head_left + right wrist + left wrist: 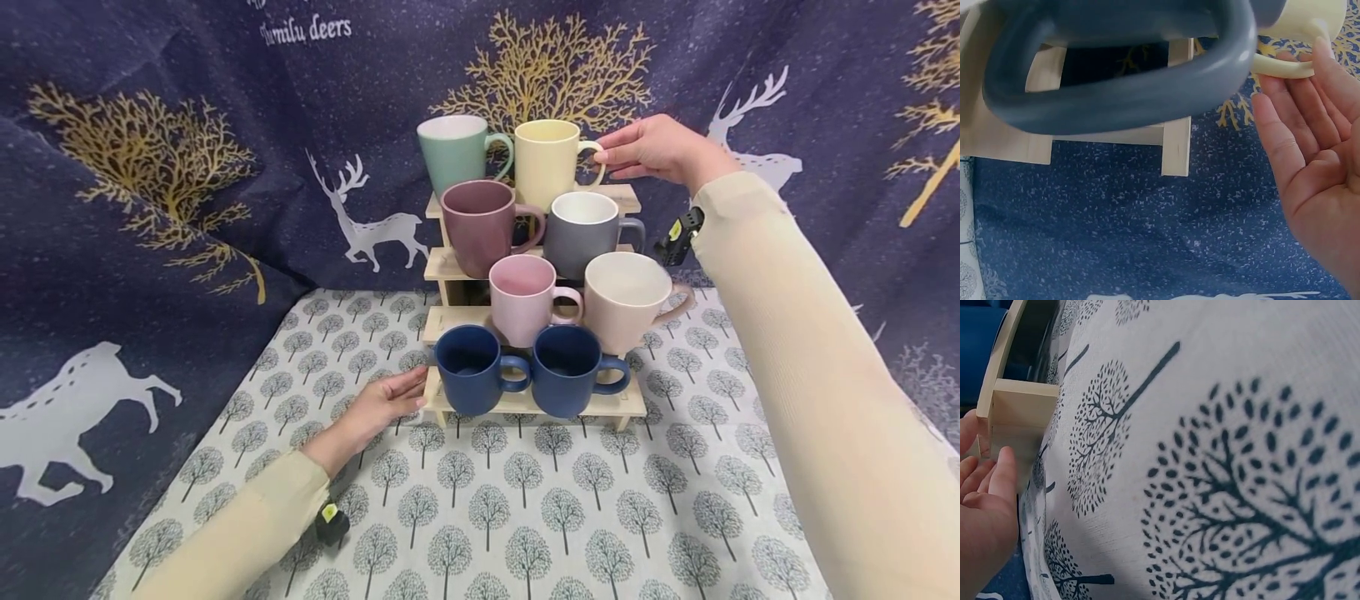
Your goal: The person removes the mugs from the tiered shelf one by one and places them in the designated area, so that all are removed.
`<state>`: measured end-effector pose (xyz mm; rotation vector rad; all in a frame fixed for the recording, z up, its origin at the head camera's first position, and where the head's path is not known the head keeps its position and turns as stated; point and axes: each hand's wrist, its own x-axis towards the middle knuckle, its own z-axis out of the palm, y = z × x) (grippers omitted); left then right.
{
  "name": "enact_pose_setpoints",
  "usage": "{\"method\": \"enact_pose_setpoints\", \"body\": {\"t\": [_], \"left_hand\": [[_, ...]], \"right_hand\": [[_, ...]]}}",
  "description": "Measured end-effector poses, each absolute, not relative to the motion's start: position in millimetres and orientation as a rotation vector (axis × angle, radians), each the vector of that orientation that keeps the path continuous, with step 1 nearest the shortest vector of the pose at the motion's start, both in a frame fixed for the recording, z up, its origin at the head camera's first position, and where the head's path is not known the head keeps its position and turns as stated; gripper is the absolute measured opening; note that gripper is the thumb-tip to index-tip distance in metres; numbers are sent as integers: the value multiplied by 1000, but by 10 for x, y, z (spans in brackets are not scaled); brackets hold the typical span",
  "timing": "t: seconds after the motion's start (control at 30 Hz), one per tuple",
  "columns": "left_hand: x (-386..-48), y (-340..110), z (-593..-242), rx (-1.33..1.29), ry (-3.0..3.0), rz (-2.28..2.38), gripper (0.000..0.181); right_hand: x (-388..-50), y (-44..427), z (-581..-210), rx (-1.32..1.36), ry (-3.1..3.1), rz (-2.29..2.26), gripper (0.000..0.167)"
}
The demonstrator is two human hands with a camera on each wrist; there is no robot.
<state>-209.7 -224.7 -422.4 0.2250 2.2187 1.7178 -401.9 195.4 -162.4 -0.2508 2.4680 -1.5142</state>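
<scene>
A yellow mug (545, 167) stands on the top shelf, and my right hand (652, 150) pinches its handle between thumb and fingers. In the right wrist view that hand (1316, 156) is at the pale yellow handle (1285, 67). At the lower left end of the wooden rack (615, 405), my left hand (378, 408) grips the board's edge, beside a dark blue mug (468, 375). The left wrist view has the left hand (988, 519) with its fingers around the corner of the rack (1022, 406).
Next to the yellow mug is a green mug (452, 158). Lower steps hold a plum mug (480, 229), a grey mug (581, 237), a pink mug (521, 304), a cream mug (624, 304) and another blue mug (566, 375). A tree-print cloth (525, 517) lies underneath.
</scene>
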Motion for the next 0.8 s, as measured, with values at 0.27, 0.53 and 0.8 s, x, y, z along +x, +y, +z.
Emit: {"method": "enact_pose_setpoints", "body": {"t": [0.27, 0.53, 0.8], "left_hand": [[-2074, -2212, -4196, 246, 2221, 1692, 68], [-2103, -2203, -4211, 262, 2207, 1683, 68], [-2101, -2225, -4224, 267, 2190, 1684, 67]], "right_hand": [[-4039, 1902, -1630, -305, 2590, -1379, 42], [-4038, 1884, -1609, -264, 2502, -1517, 15], [-4048, 1856, -1620, -253, 2392, -1653, 25]]}}
